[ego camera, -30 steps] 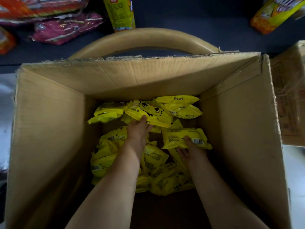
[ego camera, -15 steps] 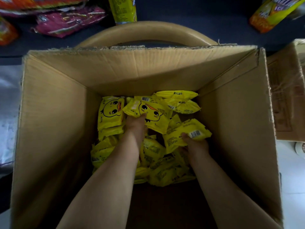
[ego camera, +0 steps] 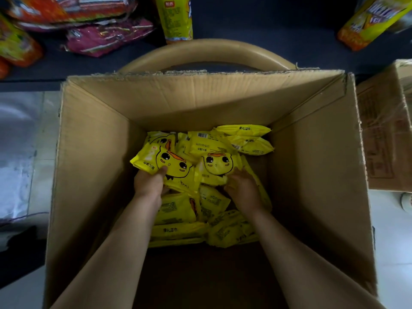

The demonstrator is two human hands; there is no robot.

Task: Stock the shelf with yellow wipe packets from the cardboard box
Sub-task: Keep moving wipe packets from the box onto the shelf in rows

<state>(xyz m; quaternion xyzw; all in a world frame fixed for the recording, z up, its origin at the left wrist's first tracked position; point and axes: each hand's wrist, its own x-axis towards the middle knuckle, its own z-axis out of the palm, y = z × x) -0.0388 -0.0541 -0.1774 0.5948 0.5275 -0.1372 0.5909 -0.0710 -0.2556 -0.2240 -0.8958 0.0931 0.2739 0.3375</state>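
Both arms are reaching deep into the cardboard box (ego camera: 93, 175). The left hand (ego camera: 148, 184) is gripping a duck-faced yellow packet (ego camera: 165, 162) towards the left wall. The right hand (ego camera: 242, 189) is grasping a second packet (ego camera: 215, 165) just beside it, over the loose pile of packets (ego camera: 223, 230) covering the box's far end.

The characters 婴儿湿巾 show on several yellow wipe packets (ego camera: 178, 210) in the cardboard box (ego camera: 93, 175): upright on the far-right packet (ego camera: 244, 128) and the near packet (ego camera: 170, 230), inverted beneath a barcode (ego camera: 202, 135) on the middle packet (ego camera: 206, 149), and sideways on the left duck-faced packet (ego camera: 156, 162).
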